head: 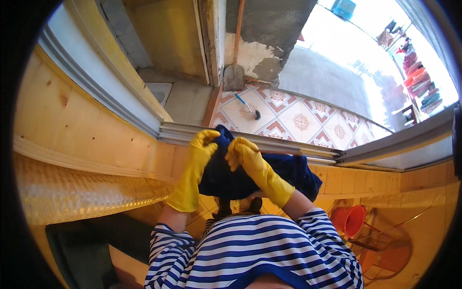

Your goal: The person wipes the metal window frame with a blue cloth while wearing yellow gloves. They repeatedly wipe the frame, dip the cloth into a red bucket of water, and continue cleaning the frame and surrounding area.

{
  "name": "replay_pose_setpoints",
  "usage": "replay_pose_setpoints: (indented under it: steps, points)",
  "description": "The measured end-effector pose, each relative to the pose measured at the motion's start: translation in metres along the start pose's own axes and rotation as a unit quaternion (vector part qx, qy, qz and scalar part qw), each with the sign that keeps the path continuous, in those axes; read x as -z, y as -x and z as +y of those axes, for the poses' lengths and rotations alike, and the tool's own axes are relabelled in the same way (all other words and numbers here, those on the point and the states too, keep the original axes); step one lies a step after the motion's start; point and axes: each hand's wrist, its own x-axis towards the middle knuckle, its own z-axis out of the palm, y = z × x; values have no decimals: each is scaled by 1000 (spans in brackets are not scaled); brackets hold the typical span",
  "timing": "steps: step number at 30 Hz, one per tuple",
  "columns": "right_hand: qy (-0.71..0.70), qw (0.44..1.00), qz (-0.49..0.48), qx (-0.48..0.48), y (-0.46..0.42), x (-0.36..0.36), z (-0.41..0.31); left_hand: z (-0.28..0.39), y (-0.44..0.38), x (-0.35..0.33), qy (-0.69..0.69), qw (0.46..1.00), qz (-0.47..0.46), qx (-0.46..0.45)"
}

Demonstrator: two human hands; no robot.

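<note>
My left hand (202, 153), in a yellow rubber glove, pinches the upper corner of a dark blue cloth (225, 177). The cloth hangs over the wooden sill (173, 155) and its other end lies bunched to the right. Beside it is my right hand (245, 153), gloved the same way, with its fingers curled in. A thin brown stick-like tool (279, 152) juts rightward from that fist, above the metal sliding-window track (317, 153). Whether the right fingers also grip cloth is hidden.
Past the track, a shovel (234, 77) leans on a wall, and a blue-handled brush (247, 104) lies on patterned tiles. A sliding window frame (382, 141) stands at right. An orange-red bucket (353, 220) is low right; a checked curtain (90, 195) hangs left.
</note>
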Motion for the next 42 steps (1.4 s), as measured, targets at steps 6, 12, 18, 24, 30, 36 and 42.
replay_pose_setpoints:
  steps: [6,12,18,24,30,36,42]
  points:
    - [141,923,139,330,-13,8,-27,86,-60,-23,-138,941,106,-289]
    - [354,851,139,361,59,54,-19,101,14,-19,-302,813,148,-475]
    - [499,824,72,260,136,39,-20,66,141,44,-302,895,189,-268]
    - [640,701,-4,315,114,42,-10,34,131,52,-120,946,262,-151]
    - [648,653,143,363,91,36,-26,70,51,39,-292,825,308,-373]
    - [591,688,163,388,101,28,-51,28,12,48,-477,827,151,-258]
    - [578,748,210,250,112,55,-43,17,7,7,-692,703,39,-163]
